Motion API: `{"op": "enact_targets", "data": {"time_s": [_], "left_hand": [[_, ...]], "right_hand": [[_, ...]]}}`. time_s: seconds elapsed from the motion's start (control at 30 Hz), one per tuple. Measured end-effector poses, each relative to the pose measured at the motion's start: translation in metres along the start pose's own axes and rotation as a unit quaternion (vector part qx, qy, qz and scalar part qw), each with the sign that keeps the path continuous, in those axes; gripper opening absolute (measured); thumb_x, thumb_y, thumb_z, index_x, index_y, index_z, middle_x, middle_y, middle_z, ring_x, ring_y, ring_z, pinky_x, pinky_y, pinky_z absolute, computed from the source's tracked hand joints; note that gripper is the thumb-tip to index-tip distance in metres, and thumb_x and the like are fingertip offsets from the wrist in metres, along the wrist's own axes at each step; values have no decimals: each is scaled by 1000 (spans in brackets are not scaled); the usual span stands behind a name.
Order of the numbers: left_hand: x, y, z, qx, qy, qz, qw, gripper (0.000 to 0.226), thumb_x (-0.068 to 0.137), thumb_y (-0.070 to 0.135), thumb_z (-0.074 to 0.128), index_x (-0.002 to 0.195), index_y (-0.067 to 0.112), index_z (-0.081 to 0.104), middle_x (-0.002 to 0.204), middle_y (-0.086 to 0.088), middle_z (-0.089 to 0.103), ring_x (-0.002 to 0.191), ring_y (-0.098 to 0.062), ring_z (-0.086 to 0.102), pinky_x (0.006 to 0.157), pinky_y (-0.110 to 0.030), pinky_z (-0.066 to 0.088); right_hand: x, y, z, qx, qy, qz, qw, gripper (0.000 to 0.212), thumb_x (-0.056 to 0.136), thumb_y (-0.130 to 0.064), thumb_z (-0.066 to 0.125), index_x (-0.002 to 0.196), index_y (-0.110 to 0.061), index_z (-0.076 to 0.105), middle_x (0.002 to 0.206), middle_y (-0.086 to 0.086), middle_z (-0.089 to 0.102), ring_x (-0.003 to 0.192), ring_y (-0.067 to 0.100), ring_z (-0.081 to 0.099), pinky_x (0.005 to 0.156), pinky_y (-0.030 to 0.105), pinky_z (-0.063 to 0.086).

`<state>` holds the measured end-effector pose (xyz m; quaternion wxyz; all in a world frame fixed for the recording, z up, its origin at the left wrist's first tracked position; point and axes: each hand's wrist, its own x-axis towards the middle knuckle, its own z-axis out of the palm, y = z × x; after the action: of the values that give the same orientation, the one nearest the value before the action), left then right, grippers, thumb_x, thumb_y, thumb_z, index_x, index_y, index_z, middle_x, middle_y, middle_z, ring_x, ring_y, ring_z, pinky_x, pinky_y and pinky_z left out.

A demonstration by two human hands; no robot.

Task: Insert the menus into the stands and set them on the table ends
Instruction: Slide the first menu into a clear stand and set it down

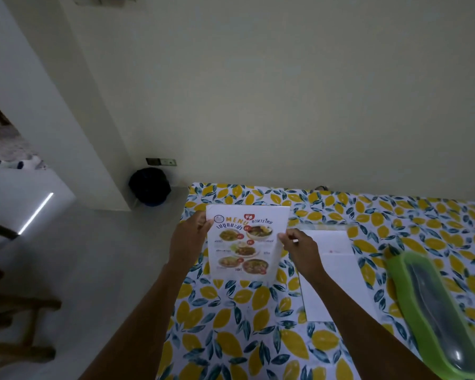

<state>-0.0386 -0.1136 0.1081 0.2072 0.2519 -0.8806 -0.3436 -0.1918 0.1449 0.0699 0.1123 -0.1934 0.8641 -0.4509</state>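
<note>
At the far left we note wooden furniture [14, 325] in shadow over a pale floor [99, 264], then a dark round bin [149, 186] at the foot of the wall, just off the table's left end. The table [242, 335] is covered in a cloth printed with yellow lemons and blue-green leaves. Next we record the left hand [188, 238], closed on the left edge of the menu [244, 242], thumb on the printed face and fingers behind it. The menu is a white sheet held upright above the table's left end, near its far corner; it is headed MENU in orange, with script beside and below, and shows six pictured dishes with red round tags. Whether it already sits inside a clear stand we cannot tell. The right hand [299, 248] pinches the sheet's right edge at mid-height, fingertips [282, 236] together on it. Just right of that hand, white sheets [337, 270] lie flat on the cloth, with something clear at their far edge. Furthest right lies a long green container [436, 316] with a clear lid, blurred.
</note>
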Motion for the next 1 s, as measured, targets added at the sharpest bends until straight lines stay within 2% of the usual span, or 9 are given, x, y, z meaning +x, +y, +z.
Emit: {"op": "enact_targets", "data": {"time_s": [0.1,0.23,0.33,0.47,0.67,0.77,0.87,0.93,1.0], "left_hand": [[2,-5,9,-3,2,-24,1000,21,98,36,57,111,22,65,102,1,75,88,-16,69,72,-35,53],[-6,-11,21,-28,16,-43,999,18,96,39,59,106,24,64,97,6,72,84,-8,65,69,-28,48],[-12,-16,29,-26,17,-53,998,17,95,38,61,104,24,62,97,6,72,86,-10,66,69,-30,51],[-10,-21,34,-2,19,-64,998,20,92,39,65,101,22,61,97,3,73,85,-9,66,68,-28,50],[-11,-20,35,17,19,-50,998,24,91,37,68,99,19,55,88,4,67,79,-8,61,64,-28,43],[-13,-16,33,39,6,-46,998,22,92,37,66,86,26,48,73,14,56,66,-5,55,54,-22,36],[-17,-14,30,73,-18,-48,996,35,94,43,60,74,33,32,60,15,39,53,1,43,49,-19,26],[-19,-14,27,81,-43,-80,993,32,93,49,57,78,30,36,65,14,44,61,-11,53,50,-23,29],[-20,-15,24,99,-77,-119,985,36,91,59,53,92,24,46,84,3,62,87,-28,64,62,-31,40]], "right_hand": [[2,12,9,-4,-4,1,1000,27,95,-40,64,87,-15,67,88,-3,68,81,18,66,70,28,54],[2,24,20,-31,-7,-6,999,31,96,-44,61,85,-14,64,86,1,64,77,17,64,67,39,55],[0,32,27,-71,6,-3,997,33,96,-48,58,85,-16,60,86,0,62,77,18,61,68,32,36],[0,34,31,-64,6,2,998,31,96,-47,57,86,-19,57,88,2,59,77,20,60,68,39,51],[-4,37,34,-84,11,-10,996,34,95,-48,59,85,-16,56,87,4,59,77,23,59,67,40,52],[-5,34,32,-103,2,2,995,34,93,-51,59,84,-18,57,87,3,60,78,22,61,68,39,53],[-7,31,27,-124,-21,25,992,37,91,-56,57,77,-23,53,83,0,61,75,21,63,66,38,53],[-10,31,22,-132,-36,24,990,37,92,-58,56,80,-23,55,85,0,64,79,22,64,68,36,51],[-14,31,15,-130,-47,28,990,39,93,-59,53,97,-22,63,97,1,68,91,23,67,75,36,52]]}}
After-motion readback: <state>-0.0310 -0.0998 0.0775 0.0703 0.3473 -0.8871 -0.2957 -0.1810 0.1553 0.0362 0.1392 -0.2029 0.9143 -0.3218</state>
